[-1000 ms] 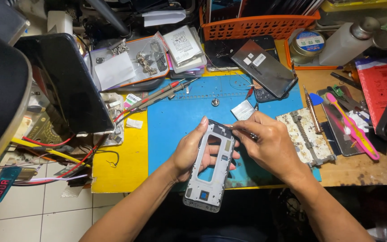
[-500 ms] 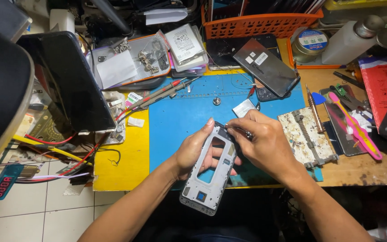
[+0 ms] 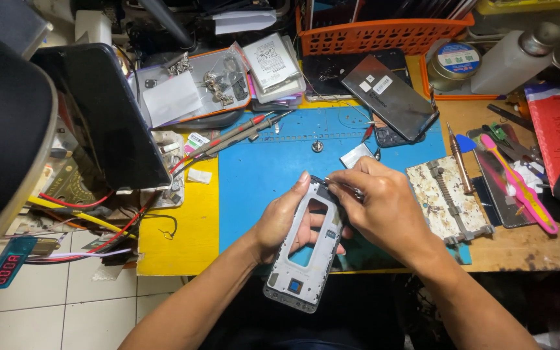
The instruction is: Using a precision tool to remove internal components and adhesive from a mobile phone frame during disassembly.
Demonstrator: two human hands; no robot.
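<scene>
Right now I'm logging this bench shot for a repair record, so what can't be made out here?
Head view only:
- Tip of the thin metal tool: too small, partly under the right hand.
- Phone frame underside: faces away; the left hand covers its left edge.
- Orange basket contents: cut by the top edge.
- Parts in the clear tray: too small.

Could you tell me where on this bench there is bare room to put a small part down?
The blue mat is bare left of the left hand, up to the red probes. The yellow mat is mostly bare beside the loose wires. Right of the right hand, the holder and tools crowd the wood. The back edge is packed with trays.
</scene>
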